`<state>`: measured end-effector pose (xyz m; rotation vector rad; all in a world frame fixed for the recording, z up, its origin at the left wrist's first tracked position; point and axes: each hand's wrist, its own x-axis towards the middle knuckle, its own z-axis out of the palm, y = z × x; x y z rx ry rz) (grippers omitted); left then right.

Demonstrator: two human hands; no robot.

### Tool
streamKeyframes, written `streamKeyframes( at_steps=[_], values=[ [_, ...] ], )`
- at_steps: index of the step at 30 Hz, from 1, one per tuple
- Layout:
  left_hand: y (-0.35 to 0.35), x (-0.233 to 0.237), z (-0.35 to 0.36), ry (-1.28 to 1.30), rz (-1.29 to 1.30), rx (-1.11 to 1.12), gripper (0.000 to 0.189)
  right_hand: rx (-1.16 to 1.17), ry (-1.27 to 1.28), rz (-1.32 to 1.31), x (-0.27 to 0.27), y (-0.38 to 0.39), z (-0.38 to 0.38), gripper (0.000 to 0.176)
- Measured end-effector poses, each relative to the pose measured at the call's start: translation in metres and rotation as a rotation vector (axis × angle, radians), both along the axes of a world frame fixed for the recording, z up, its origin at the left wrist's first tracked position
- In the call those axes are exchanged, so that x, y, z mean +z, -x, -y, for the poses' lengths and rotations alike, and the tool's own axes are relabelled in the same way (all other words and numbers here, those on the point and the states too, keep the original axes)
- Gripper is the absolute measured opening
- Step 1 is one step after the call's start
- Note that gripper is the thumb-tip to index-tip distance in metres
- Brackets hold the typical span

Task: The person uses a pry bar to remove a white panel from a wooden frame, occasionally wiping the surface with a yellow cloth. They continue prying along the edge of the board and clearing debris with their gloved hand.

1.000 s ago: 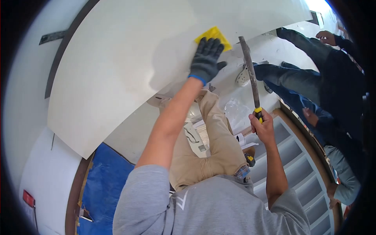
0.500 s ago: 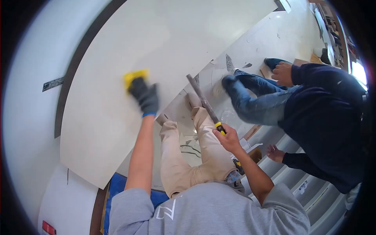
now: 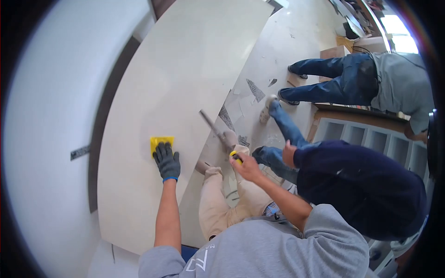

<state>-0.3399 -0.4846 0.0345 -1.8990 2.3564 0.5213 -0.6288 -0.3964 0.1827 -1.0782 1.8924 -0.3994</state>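
My left hand (image 3: 167, 162), in a dark grey glove with a blue cuff, presses on a yellow pad (image 3: 161, 142) that lies flat on the large off-white panel (image 3: 185, 55). The fingers rest over the pad's lower part, and its top and left edges show. Bare, my right hand (image 3: 246, 167) is wrapped round the yellow and black handle of a long grey tool (image 3: 211, 122). The tool's blade points up and left, over the panel's right edge.
A person in a dark top (image 3: 361, 185) bends close on my right. Another person in blue jeans (image 3: 333, 78) stands beyond, near white shelving (image 3: 375, 139). Torn scraps (image 3: 255, 90) litter the floor (image 3: 296, 28). A dark strip (image 3: 109, 120) runs along the panel's left side.
The yellow pad and my left hand have moved down the panel. My right hand and the tool have shifted left. The near person has moved closer, and the second person has come into view.
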Motion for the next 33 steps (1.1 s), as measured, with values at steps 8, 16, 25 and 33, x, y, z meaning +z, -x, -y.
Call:
streamKeyframes(
  at_steps=[8, 16, 25, 33],
  values=[
    [0.060, 0.025, 0.009, -0.270, 0.168, 0.263, 0.069, 0.016, -0.045, 0.171, 0.030, 0.008, 0.015, 0.030],
    [0.075, 0.033, 0.027, -0.395, 0.186, 0.448, 0.070, -0.086, 0.100, 0.075, 0.013, 0.081, 0.045, 0.025],
    [0.106, 0.016, 0.030, -0.237, 0.124, 0.793, 0.071, 0.575, -0.017, 0.042, 0.018, 0.188, 0.178, 0.029],
    [0.113, -0.027, 0.020, -0.045, 0.174, 0.977, 0.067, 1.120, 0.032, 0.067, 0.027, 0.240, 0.291, 0.032]
  ],
)
